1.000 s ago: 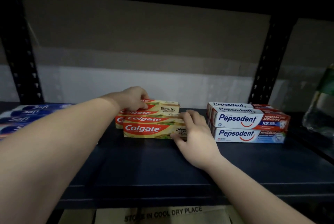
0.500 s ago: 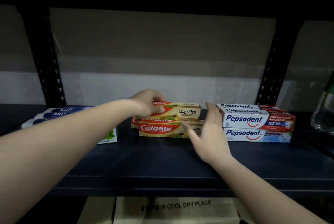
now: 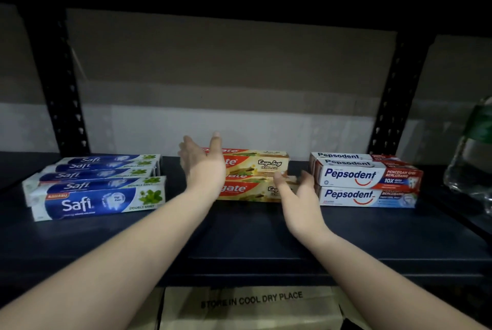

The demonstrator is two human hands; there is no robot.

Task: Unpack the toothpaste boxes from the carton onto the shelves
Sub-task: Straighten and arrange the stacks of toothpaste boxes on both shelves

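Both hands have let go since the earlier frames: the left hand [image 3: 203, 167], which gripped the top of the Colgate stack [image 3: 255, 174] at frame centre, is now lifted off with fingers straight and spread, and the right hand [image 3: 298, 194], which pressed the stack's end, has eased back, palm facing left and fingers relaxed. Neither holds anything.

The dark shelf [image 3: 266, 234] spans the middle band of the frame. On it sit 3 groups of toothpaste boxes, well apart from each other: the Safi boxes [image 3: 95, 188] at centre left, the Colgate stack in the middle partly behind the left hand, and the Pepsodent boxes [image 3: 364, 180] at centre right. At the bottom centre, below the shelf edge, the carton [image 3: 250, 308] shows its printed flap — its contents are hidden. A clear plastic bottle [image 3: 471, 164] stands at the far right edge.

The step in hand looks like the release after squaring up the Colgate stack. The next move likely calls for drawing both arms back and reaching down to the carton — if boxes remain in it.

Both forearms stretch forward from the lower corners, converging on the centre; the left hand hangs just in front of the stack's left end, the right just beside its right end.
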